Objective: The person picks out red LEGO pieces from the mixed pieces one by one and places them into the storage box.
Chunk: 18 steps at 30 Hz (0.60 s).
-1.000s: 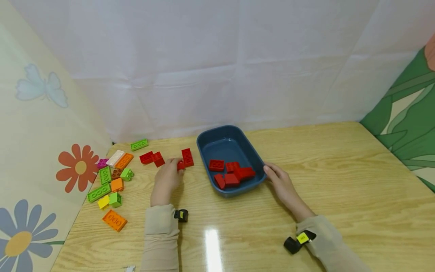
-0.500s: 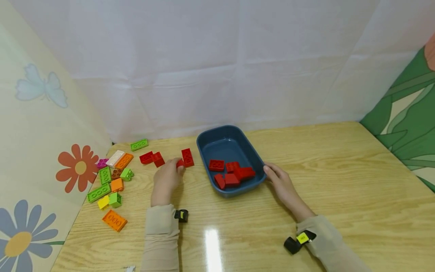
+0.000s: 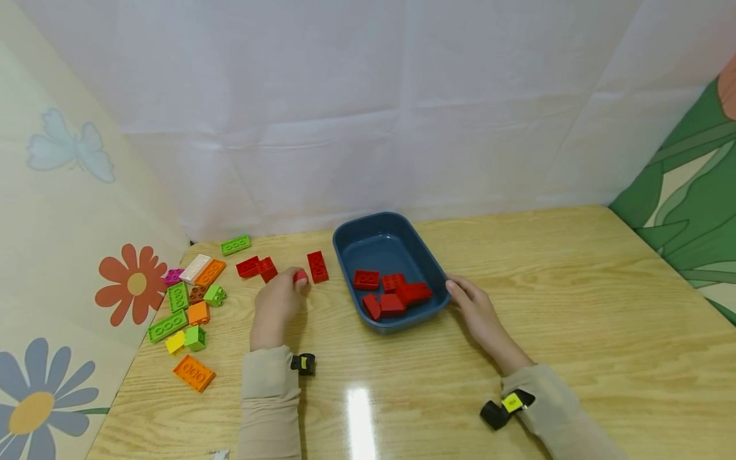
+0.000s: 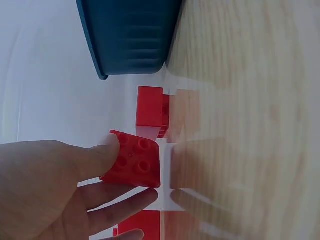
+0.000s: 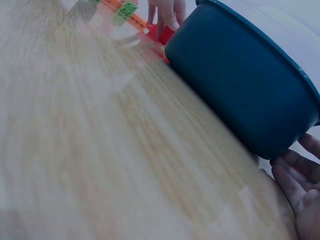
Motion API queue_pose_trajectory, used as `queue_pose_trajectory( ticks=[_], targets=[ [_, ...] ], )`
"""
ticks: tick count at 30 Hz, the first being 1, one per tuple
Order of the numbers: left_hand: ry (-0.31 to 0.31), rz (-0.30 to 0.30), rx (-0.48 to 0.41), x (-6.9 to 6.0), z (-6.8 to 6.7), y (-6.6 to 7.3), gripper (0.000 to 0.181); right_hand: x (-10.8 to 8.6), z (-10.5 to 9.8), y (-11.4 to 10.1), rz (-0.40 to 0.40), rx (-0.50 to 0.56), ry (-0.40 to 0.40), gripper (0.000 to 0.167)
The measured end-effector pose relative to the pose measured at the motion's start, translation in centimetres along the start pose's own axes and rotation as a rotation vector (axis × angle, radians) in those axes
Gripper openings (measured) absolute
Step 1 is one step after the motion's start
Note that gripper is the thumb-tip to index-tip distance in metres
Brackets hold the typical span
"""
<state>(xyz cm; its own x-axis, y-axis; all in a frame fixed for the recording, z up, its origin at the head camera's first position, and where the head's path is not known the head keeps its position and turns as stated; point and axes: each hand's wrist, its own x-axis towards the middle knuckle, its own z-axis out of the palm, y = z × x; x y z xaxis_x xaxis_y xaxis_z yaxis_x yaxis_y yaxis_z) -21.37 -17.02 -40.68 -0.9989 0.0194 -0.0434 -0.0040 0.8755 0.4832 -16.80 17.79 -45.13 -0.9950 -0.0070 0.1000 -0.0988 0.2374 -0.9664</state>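
My left hand (image 3: 278,305) pinches a red toy brick (image 4: 135,160) between thumb and fingers; in the left wrist view its studs face the camera. A red brick (image 3: 317,266) lies just beyond it, towards the blue bin (image 3: 368,224). Two more red bricks (image 3: 267,269) sit beside the left hand on its other side. Several red bricks (image 3: 393,305) lie in the near half of the bin. At the bin's right side rests my right hand (image 3: 478,313), its fingers fairly straight and touching the outer wall near the rim. Parts of its lower fingers are hidden from the head view.
On the wooden table (image 3: 575,306), a loose group of bricks spreads at the left, among them an orange brick (image 3: 194,373), a green brick (image 3: 168,326) and a white brick (image 3: 196,268). A pale cloth (image 3: 379,115) hangs behind the table.
The red brick in my left hand has moved slightly left, away from the red brick beside the bin, and tilted. The right hand and bin have stayed in place.
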Motion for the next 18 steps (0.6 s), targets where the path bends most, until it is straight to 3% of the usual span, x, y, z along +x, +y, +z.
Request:
queue_pose_trajectory(
  ticks=[18],
  targets=[
    [0.034, 0.019, -0.045, -0.2, -1.1, 1.0, 0.036, 0.0, 0.0, 0.0, 0.016, -0.010, 0.001, 0.047]
  ],
)
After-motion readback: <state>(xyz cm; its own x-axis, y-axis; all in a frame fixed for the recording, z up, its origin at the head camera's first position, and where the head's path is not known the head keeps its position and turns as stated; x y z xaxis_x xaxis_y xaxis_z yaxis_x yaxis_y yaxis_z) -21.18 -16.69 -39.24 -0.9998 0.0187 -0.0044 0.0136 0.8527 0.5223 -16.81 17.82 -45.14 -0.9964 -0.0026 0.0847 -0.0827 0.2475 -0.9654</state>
